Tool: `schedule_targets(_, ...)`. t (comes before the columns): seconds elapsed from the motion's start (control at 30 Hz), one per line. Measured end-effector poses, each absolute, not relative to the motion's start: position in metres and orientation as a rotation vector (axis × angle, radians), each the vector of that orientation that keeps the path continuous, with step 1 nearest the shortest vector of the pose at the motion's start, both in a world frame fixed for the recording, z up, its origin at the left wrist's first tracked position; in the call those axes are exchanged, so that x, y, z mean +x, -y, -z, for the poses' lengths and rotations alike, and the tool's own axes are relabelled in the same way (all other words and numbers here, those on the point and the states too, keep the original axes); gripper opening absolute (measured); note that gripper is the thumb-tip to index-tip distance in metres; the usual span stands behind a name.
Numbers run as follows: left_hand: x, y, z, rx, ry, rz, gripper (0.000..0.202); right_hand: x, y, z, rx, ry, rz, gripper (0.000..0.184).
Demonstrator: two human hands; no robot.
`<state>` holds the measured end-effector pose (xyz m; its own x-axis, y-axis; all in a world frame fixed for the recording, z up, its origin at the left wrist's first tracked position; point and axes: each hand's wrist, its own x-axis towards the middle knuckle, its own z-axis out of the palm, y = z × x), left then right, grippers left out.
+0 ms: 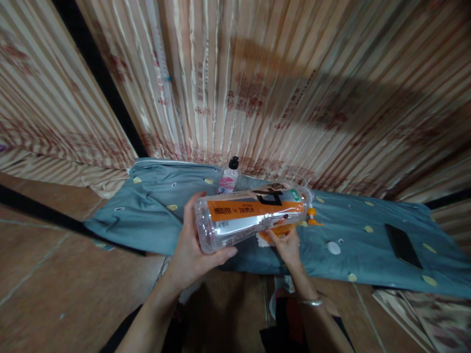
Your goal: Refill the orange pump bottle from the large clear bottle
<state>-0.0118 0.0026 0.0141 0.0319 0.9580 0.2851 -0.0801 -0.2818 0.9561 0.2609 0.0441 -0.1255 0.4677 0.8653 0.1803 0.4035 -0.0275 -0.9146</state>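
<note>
Fingers (224, 254) of left hand (189, 255) clasped round bottle (250, 215) base; right hand (289, 247) beneath, grip unclear.

A blue-grey cloth (154, 215) dotted with yellow is spread under and beyond the left hand (191, 250) and the right hand (289, 247). A small bottle (228, 179) with a black cap is stood on it just beyond the left hand. A white disc (333, 247) is laid near the right hand, on its right, and a dark phone (403, 245) well apart, farther right. A striped curtain (257, 73) is hung behind. Brown floor (55, 284) is seen to the left of the left hand.
</note>
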Motion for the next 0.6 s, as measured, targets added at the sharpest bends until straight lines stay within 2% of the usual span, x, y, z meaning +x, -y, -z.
schedule_targets(0.17, -0.0126, -0.0029, -0.0153, 1.371, -0.986, -1.406, 0.100, 0.2602, -0.0440, 0.1236, -1.644, 1.126, -0.511, 0.066)
schedule_targets(0.37, -0.0132, -0.0027, -0.0140, 1.371, -0.985, -1.414, 0.099, 0.2618, -0.0440, 0.1244, -1.653, 1.142, -0.504, 0.071)
schedule_targets(0.6, -0.0129, -0.0036, -0.0141, 1.361, -0.992, -1.392, 0.102, 0.2605, -0.0429, 0.1216, -1.649, 1.166, -0.516, 0.064)
